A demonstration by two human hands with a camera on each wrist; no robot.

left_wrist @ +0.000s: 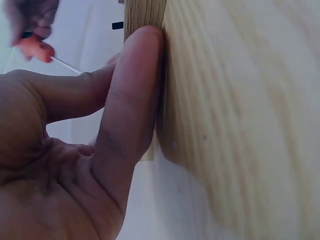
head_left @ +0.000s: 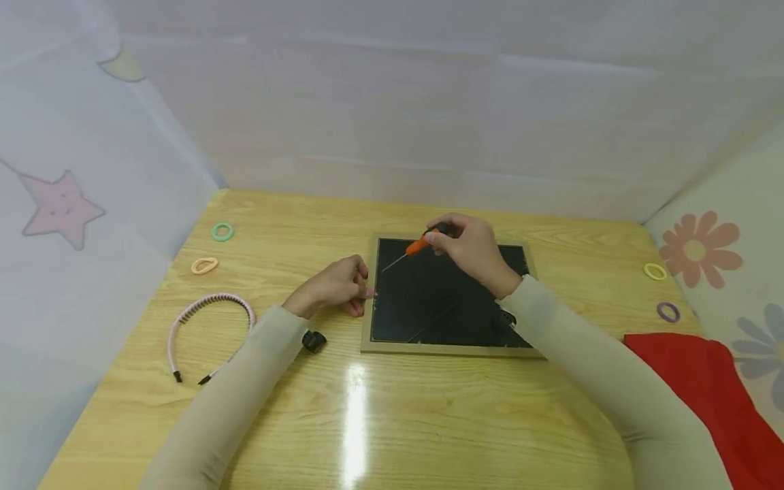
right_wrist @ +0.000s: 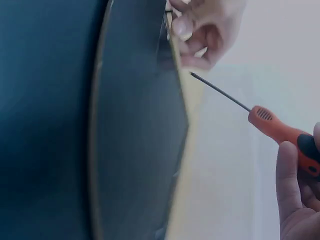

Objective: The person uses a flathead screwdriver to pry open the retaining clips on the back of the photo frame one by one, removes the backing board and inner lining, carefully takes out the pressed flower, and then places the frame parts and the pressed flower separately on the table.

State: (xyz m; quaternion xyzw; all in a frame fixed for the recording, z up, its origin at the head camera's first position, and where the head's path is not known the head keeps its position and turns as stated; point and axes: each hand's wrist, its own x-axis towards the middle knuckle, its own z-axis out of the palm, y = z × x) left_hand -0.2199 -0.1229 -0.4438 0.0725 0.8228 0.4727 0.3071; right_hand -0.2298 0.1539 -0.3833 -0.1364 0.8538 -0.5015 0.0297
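A picture frame point(head_left: 369, 327) with a wooden rim and a black back panel point(head_left: 416, 299) lies flat on the table. My left hand point(head_left: 335, 284) holds its left side, the thumb on the rim and the fingers along the outer edge. In the left wrist view, a finger point(left_wrist: 132, 85) presses against the wooden side. My right hand point(head_left: 474, 248) grips an orange and black screwdriver point(head_left: 418, 246) by its handle, over the panel. Its thin metal shaft slants down to the left, and in the right wrist view the tip is apart from the left hand.
On the left lie a pink headband point(head_left: 173, 333), a green hair tie point(head_left: 222, 231) and a peach one point(head_left: 205, 265). A yellow hair tie point(head_left: 655, 271), a purple one point(head_left: 668, 312) and a red cloth point(head_left: 692, 374) are on the right. Pale curtains point(head_left: 398, 102) enclose the wooden table point(head_left: 429, 415).
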